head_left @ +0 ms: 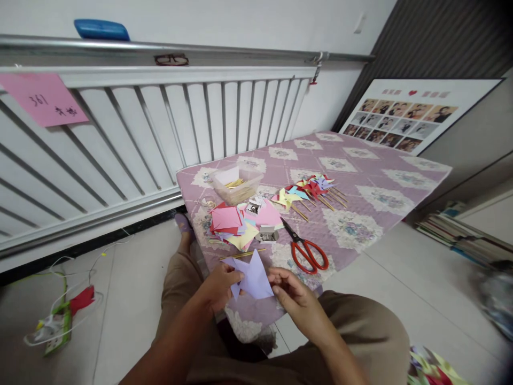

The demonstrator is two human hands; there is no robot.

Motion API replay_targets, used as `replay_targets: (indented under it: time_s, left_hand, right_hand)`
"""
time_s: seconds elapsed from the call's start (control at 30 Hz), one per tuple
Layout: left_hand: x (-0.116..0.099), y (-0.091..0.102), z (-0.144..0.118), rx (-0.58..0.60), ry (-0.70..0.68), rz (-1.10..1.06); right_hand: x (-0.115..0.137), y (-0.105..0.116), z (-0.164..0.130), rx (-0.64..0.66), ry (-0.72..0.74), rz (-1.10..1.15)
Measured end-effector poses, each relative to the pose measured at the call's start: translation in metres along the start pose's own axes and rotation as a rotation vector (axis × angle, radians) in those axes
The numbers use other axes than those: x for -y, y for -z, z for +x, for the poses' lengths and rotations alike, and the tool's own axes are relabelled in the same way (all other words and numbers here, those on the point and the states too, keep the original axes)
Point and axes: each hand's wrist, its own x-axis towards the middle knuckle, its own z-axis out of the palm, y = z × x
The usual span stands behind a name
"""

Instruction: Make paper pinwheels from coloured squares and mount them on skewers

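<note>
Closest to me are my own tan-trousered knees, and just above them both hands meet on a pale lilac square of paper, partly folded into points (pixel 253 277). My left hand (pixel 219 287) pinches its left edge between thumb and fingers; my right hand (pixel 295 293) is closed lightly on its right edge, fingertips curled over the rim. The sheet hangs at the near edge of the low table covered with a mauve quilted floral cloth (pixel 360 176), just short of it.

I judge this paper very light, thin and floppy where it is single, stiffer along the creases. It will crumple or tear if squeezed hard, and it feels dry rather than slippery, so the folded edges and corner points are the sound places to hold.

Beyond the lilac sheet lie red-handled scissors (pixel 306 250) to its right, a loose heap of pink, red and yellow paper squares (pixel 236 222) just behind it, a clear plastic tub of wooden sticks (pixel 236 184) farther back, and finished paper pinwheels on sticks (pixel 310 190) behind the scissors.
</note>
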Motion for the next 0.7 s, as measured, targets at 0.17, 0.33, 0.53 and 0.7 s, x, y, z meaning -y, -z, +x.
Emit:
replay_targets:
  time_s: [0.17, 0.33, 0.53, 0.7]
  left_hand:
    - [0.002, 0.004, -0.002, 0.098, 0.065, -0.022]
    - [0.004, 0.005, -0.004, 0.170, 0.029, 0.020]
    - [0.005, 0.005, -0.007, 0.201, -0.009, 0.190]
    - [0.010, 0.004, -0.005, 0.119, -0.025, 0.321]
  right_hand:
    - [0.027, 0.000, 0.003, 0.179, 0.152, -0.281]
    - [0.035, 0.001, 0.007, 0.266, 0.178, -0.357]
    - [0.036, -0.001, 0.009, 0.300, 0.141, -0.376]
    - [0.033, -0.006, 0.010, 0.256, 0.117, -0.414]
